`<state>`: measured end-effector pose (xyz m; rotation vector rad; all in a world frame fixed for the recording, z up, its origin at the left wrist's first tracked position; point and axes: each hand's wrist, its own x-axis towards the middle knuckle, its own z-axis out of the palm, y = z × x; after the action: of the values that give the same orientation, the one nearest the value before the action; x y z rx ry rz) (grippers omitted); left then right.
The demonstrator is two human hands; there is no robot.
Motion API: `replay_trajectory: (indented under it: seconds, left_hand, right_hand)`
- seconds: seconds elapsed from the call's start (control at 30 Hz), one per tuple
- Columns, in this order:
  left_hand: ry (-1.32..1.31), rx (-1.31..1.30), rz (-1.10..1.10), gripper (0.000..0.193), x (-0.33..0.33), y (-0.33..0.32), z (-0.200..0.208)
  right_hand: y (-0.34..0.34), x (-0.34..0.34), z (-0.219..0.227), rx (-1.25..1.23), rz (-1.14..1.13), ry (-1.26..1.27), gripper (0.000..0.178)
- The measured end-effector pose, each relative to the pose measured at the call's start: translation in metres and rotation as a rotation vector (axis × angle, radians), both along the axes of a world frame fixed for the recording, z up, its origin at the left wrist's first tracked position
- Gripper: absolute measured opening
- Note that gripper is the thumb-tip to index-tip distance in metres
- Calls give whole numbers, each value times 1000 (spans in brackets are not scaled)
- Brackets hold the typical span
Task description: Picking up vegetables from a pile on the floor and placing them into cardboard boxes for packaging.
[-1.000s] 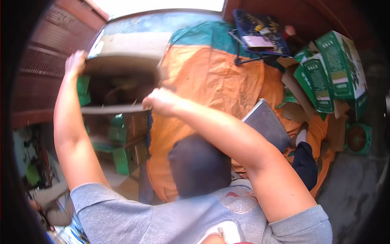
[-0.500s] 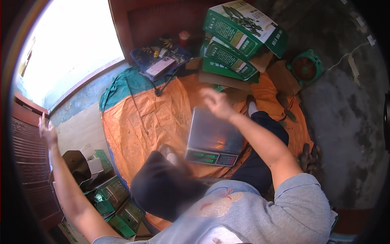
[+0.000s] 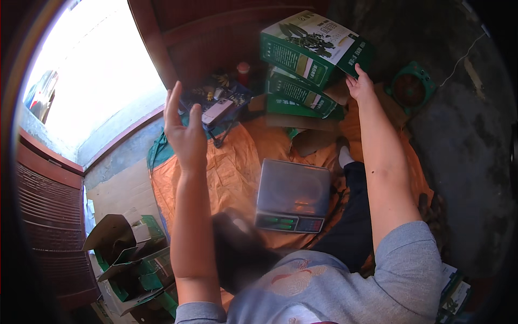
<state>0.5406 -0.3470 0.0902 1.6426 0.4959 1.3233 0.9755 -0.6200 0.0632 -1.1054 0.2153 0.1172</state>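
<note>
My left hand (image 3: 184,127) is raised over the left of the orange sheet, holding nothing, its thumb apart from its upright fingers. My right arm reaches far forward. At its end, my right hand (image 3: 361,85) has the lower right edge of a green and white printed cardboard box (image 3: 318,43) between thumb and fingers. This box rests tilted on more green boxes (image 3: 302,92). Between my legs a silver digital scale (image 3: 294,186) with green lit displays sits on the orange sheet (image 3: 232,156), its plate bare.
A pink phone (image 3: 217,110) lies on a dark blue stool or tray beyond my left hand. Opened green cartons (image 3: 135,264) crowd the lower left beside a louvred wooden door (image 3: 51,221). A green round fan (image 3: 413,87) stands at right, its white cord (image 3: 464,59) trailing away.
My right hand has gone from above the scale forward and right to the top box. My left hand has swung inward from the doorway side. The view has shifted slightly.
</note>
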Motion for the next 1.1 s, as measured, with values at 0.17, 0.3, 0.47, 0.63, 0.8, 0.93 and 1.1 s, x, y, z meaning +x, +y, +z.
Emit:
replay_trajectory:
  seconds: [0.17,0.3,0.47,0.63,0.8,0.93,1.1]
  left_hand:
    - [45,-179,-21,52,-4,-12,-39]
    - [84,-213,-26,52,0,-4,-43]
    - [129,-152,-2,50,-11,7,-80]
    - [204,-128,-6,47,-8,-3,-84]
    - [207,-437,-147,60,2,-6,-100]
    - [202,-766,-236,67,2,-6,-104]
    - [181,-799,-432,59,11,-15,-107]
  right_hand:
    - [22,-32,3,69,85,-30,24]
    - [-7,-49,22,42,178,-106,22]
    - [-71,-99,38,-162,478,-304,22]
    - [-109,-143,76,-488,597,-681,21]
    - [-86,-191,84,-687,649,-803,20]
    - [-73,-203,54,-852,724,-936,21]
    - [-85,-210,35,-972,742,-1079,21]
